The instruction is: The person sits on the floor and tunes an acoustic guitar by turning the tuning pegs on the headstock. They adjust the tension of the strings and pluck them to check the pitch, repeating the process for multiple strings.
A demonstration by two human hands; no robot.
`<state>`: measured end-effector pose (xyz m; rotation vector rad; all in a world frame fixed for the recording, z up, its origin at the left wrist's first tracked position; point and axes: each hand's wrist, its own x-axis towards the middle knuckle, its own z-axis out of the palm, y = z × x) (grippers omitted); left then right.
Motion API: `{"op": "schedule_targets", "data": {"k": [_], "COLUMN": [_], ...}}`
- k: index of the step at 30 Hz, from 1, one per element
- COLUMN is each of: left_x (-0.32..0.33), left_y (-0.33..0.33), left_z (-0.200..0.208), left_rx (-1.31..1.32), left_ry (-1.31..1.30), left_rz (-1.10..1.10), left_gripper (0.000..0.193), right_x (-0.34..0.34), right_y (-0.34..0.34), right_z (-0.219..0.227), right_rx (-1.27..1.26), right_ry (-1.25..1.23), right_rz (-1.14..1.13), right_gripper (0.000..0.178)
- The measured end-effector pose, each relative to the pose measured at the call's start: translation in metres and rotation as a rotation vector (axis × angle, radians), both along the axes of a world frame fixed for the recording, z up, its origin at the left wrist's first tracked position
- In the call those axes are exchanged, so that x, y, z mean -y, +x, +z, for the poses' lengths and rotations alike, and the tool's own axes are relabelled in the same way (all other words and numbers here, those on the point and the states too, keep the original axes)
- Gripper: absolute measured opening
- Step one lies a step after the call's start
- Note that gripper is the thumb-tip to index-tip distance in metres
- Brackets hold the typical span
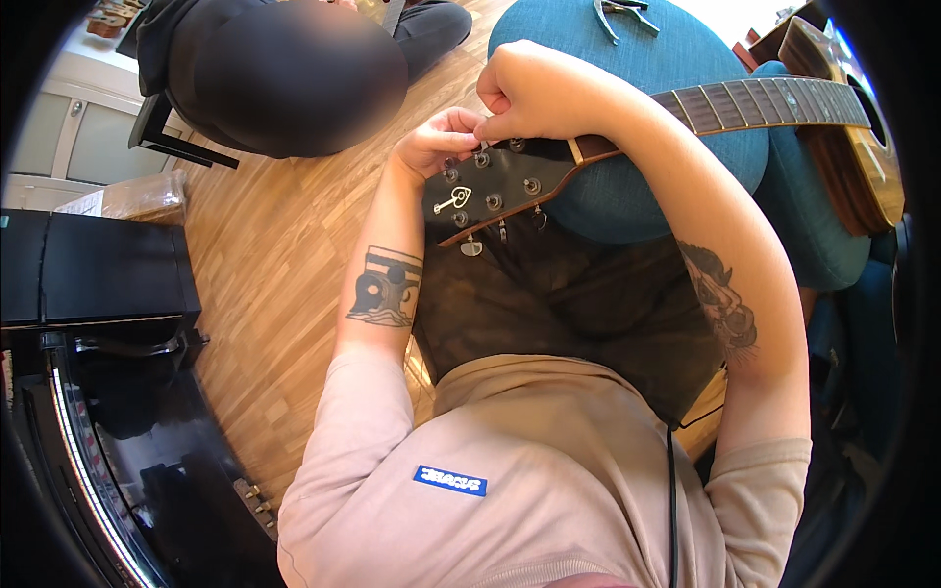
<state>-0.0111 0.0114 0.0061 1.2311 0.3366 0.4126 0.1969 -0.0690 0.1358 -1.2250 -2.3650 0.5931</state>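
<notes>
A music room, by its instruments.
A glossy black piano (172, 441) with pedals (257, 505) stands on the wooden floor (265, 255); an acoustic guitar (755, 103) lies across a round teal seat (613, 201) bearing a hand tool (622, 7); a fretted neck (392, 18) shows beside another person (294, 73). Whether home, school or workshop, cannot be told.

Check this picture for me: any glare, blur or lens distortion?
Head view: the guitar neck bows near the rim; same view, pale reflections streak the glossy black piano; same view, a smooth blur covers part of a person, upper left; same view, left hand and right hand look fairly sharp.
</notes>
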Motion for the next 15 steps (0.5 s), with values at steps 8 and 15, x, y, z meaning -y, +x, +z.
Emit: {"op": "schedule_targets", "data": {"k": [8, 15], "left_x": [-0.006, -0.002], "left_y": [0.002, 0.005], "left_z": [-0.007, -0.009], "left_rx": [-0.121, 0.134], "left_ry": [-0.003, -0.029], "left_rz": [0.028, 0.063], "left_gripper": [0.024, 0.019], "right_x": [-0.005, -0.004], "right_y": [0.0, 0.001], "right_z": [-0.004, -0.005], "right_rx": [-0.02, -0.038], "right_ry": [-0.013, 0.017], "right_rz": [0.044, 0.018], "right_gripper": [0.038, 0.038]}}
